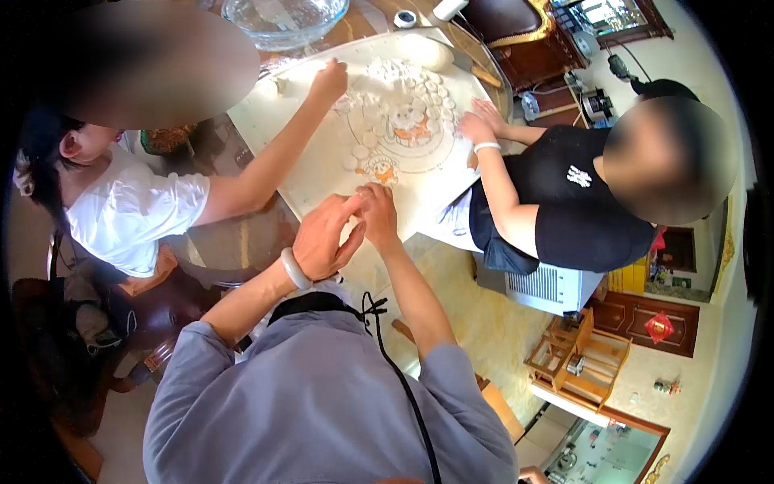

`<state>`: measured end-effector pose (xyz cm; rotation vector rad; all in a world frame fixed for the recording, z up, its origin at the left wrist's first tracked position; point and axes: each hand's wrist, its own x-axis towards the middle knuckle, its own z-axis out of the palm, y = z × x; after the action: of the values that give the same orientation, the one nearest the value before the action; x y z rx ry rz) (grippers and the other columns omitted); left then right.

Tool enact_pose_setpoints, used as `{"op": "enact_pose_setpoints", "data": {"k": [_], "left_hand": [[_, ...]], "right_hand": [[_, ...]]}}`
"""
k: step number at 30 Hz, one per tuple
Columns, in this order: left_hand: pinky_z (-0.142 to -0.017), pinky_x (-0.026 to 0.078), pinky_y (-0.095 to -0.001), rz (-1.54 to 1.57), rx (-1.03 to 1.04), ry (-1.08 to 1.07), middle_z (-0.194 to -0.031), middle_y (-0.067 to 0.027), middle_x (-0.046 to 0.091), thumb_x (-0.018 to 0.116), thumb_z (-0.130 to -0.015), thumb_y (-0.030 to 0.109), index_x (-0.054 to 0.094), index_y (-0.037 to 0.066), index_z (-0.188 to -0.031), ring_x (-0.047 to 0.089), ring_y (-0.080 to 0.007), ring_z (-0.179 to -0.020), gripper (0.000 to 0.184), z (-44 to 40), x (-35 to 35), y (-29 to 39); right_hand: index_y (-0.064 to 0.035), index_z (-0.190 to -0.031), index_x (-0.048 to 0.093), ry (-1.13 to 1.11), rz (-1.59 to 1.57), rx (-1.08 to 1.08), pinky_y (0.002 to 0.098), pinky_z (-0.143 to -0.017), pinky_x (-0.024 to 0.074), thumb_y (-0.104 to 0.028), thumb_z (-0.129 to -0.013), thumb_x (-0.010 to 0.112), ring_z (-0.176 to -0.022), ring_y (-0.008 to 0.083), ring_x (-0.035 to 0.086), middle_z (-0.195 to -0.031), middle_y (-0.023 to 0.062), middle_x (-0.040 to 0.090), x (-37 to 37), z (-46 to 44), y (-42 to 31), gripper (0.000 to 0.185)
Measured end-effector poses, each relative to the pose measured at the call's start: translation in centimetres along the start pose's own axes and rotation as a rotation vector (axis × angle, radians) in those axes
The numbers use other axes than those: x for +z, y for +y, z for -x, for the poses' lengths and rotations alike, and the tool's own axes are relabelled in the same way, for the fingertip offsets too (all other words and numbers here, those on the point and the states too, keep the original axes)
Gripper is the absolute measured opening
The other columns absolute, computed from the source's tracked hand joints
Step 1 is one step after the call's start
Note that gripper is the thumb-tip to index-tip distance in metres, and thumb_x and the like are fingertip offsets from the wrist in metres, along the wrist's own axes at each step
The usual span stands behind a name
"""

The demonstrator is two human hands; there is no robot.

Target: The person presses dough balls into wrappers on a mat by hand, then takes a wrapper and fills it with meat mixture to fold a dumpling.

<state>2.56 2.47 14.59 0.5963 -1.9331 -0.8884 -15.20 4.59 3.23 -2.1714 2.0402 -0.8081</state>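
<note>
My left hand (324,234), with a pale bangle on its wrist, meets my right hand (376,214) over the near edge of a white printed mat (310,173). The fingers of both hands are bent and pressed together at the tips. Whatever lies between them is hidden. Just beyond my fingers a cartoon figure is printed on the mat, with a few flattened dough rounds (360,151) beside it. Farther off lie several small dough pieces (439,101) and a floury heap of bits (389,71).
A large smooth dough lump (426,52) sits at the mat's far side, near a knife with a wooden handle (486,77). A glass bowl (286,36) stands beyond. One person's hand (329,81) reaches in from the left; another person's hands (481,121) rest at the right edge.
</note>
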Motion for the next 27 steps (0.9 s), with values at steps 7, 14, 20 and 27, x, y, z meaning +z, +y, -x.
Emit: {"op": "enact_pose_setpoints", "data": {"k": [7, 14, 20, 27], "left_hand": [[-0.068, 0.048, -0.0358, -0.130, -0.263, -0.166, -0.092, -0.0109, 0.056, 0.058, -0.076, 0.003, 0.040, 0.004, -0.120, 0.057, -0.0262, -0.081, 0.047, 6.1, 1.8, -5.2], [-0.097, 0.032, -0.0454, -0.453, -0.300, -0.108, -0.124, -0.0226, 0.041, 0.059, -0.076, 0.010, 0.034, 0.000, -0.127, 0.038, -0.0385, -0.118, 0.058, 6.3, 1.3, -7.5], [-0.105, 0.015, -0.0528, -0.661, -0.464, -0.188, -0.141, -0.0263, 0.016, 0.058, -0.080, 0.027, 0.026, -0.002, -0.133, 0.009, -0.0414, -0.133, 0.069, 5.9, 2.0, -8.5], [-0.105, 0.010, -0.0529, -0.716, -0.502, -0.246, -0.141, -0.0273, 0.016, 0.055, -0.082, 0.031, 0.023, -0.003, -0.134, 0.011, -0.0417, -0.132, 0.070, 5.7, 2.9, -9.7]], "right_hand": [[-0.0042, -0.091, 0.058, -0.048, 0.091, 0.061, 0.0407, -0.082, 0.0422, -0.007, -0.076, 0.057, -0.093, 0.0314, 0.049, -0.096, 0.0113, 0.054, 0.5, -3.0, 2.2, 0.015], [-0.0007, -0.107, 0.051, 0.076, -0.021, 0.210, 0.0426, -0.087, 0.0377, -0.006, -0.077, 0.059, -0.100, 0.0349, 0.046, -0.108, 0.0174, 0.051, 0.8, -6.6, 4.3, 0.032], [-0.0004, -0.113, 0.049, 0.099, -0.008, 0.110, 0.0447, -0.091, 0.0349, -0.007, -0.077, 0.058, -0.107, 0.0364, 0.043, -0.115, 0.0192, 0.048, 1.7, -7.2, 2.9, 0.038], [-0.0011, -0.113, 0.050, 0.082, -0.049, 0.049, 0.0445, -0.090, 0.0351, -0.007, -0.077, 0.057, -0.107, 0.0345, 0.044, -0.114, 0.0167, 0.050, 3.8, -11.1, 1.8, 0.037]]}}
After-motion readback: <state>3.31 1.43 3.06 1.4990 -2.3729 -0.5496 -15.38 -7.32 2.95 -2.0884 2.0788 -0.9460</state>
